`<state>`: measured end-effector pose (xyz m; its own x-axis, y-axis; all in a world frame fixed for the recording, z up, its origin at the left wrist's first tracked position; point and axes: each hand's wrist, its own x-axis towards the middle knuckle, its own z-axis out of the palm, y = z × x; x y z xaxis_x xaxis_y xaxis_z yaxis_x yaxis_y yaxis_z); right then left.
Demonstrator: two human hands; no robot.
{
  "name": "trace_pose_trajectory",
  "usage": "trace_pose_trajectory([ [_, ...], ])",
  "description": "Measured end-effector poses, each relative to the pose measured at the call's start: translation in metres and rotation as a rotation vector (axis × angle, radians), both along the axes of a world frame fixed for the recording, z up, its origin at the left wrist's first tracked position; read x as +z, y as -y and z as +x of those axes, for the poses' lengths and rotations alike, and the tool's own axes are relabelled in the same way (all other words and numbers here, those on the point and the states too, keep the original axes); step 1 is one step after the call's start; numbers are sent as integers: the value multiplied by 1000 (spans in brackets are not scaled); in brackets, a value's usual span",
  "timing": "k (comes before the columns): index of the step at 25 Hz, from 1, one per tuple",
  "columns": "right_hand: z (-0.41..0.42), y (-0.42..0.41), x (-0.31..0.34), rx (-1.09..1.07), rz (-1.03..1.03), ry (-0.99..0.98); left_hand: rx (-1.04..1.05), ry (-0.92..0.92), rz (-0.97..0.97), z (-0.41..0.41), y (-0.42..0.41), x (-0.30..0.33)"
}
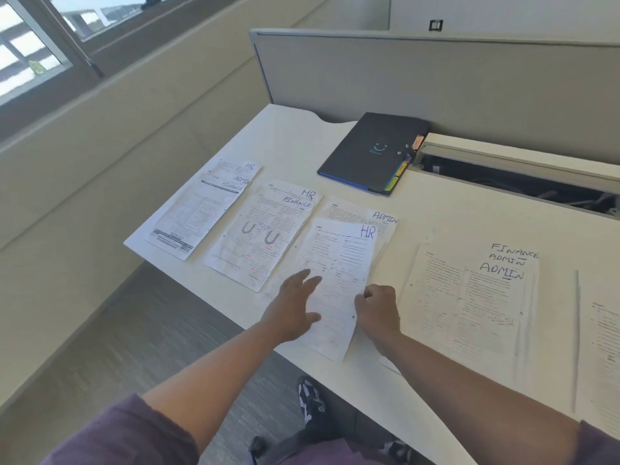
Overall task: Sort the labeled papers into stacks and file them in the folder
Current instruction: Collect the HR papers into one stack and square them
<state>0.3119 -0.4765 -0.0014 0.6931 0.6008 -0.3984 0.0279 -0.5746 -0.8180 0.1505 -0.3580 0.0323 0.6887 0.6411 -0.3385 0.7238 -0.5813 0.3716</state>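
Note:
Labeled papers lie in groups on the white desk (453, 223). An HR sheet (339, 263) tops an ADMIN sheet (369, 214) in the middle. My right hand (379, 310) pinches the HR sheet's right edge with curled fingers. My left hand (295, 307) hovers with spread fingers over its left edge. To the left lie a pile showing HR and FINANCE (265, 229) and another showing HR, ADMIN, FINANCE (204, 206). On the right sits a pile marked FINANCE, ADMIN, ADMIN (476, 297). A dark folder (372, 149) with colored tabs lies closed at the back.
A grey partition (436, 78) walls the desk's far side. An open cable tray (523, 176) runs along the back right. More paper (600, 347) lies at the far right edge. The desk's left edge drops to carpet; my shoes (312, 401) show below.

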Motion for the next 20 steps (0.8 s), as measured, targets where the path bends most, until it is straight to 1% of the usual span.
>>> trace_pose_trajectory([
  [2,4,8,3,-74,32,-6,134,140,-43,-10,-8,6],
  [5,14,15,9,-174,28,-22,320,269,-120,-27,-21,11],
  [9,27,5,21,-267,155,-10,531,314,-190,-45,-45,14],
  [12,32,-9,31,-343,252,-26,593,363,-256,-52,-74,15],
  [16,19,-46,33,-334,327,-190,656,469,-372,-46,-124,20],
  [17,13,-60,32,-322,334,-231,659,491,-437,-44,-139,23],
  [20,-15,-119,24,-294,328,-312,626,539,-733,-51,-194,23],
])
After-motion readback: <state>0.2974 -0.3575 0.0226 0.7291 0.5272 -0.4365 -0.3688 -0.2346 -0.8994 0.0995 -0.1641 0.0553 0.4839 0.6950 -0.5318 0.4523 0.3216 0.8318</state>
